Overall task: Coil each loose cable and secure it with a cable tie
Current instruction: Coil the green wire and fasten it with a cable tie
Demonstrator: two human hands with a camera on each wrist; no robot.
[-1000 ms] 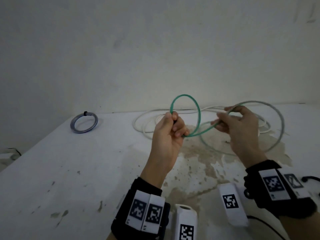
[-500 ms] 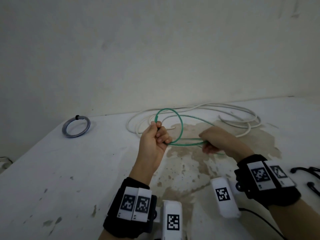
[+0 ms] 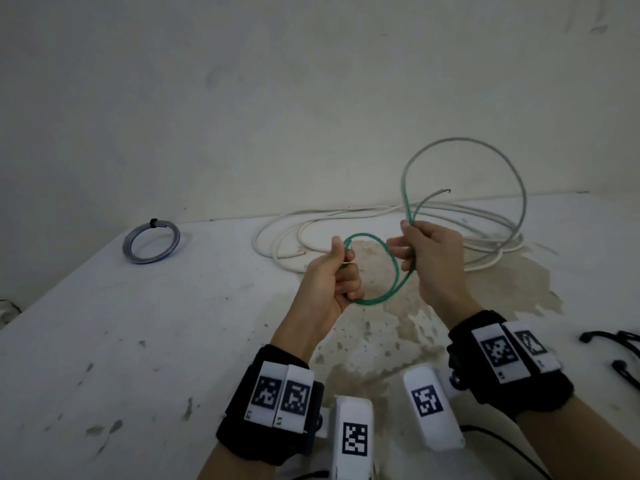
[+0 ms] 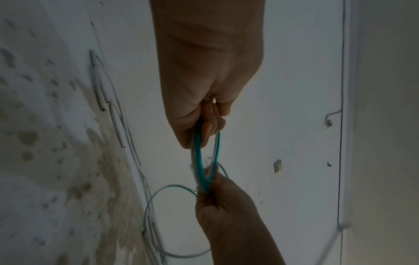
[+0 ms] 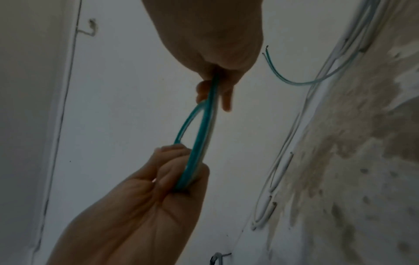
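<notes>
Head view: above a stained white desk (image 3: 104, 341), the left hand (image 3: 329, 285) and right hand (image 3: 433, 261) hold a green cable (image 3: 394, 271), fingers curled around its loop. Left wrist view: left fingers (image 4: 211, 123) pinch 2 strands. Right wrist view: right fingers (image 5: 226, 96) pinch the same loop.

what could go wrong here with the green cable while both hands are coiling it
The big free loop of the green cable stands above the right hand with its cut end loose; it could spring open or snag the white cable lying behind. The left hand holds just one small loop, which may slip out. The black ties lie off to the right, so reaching them frees a hand.
</notes>
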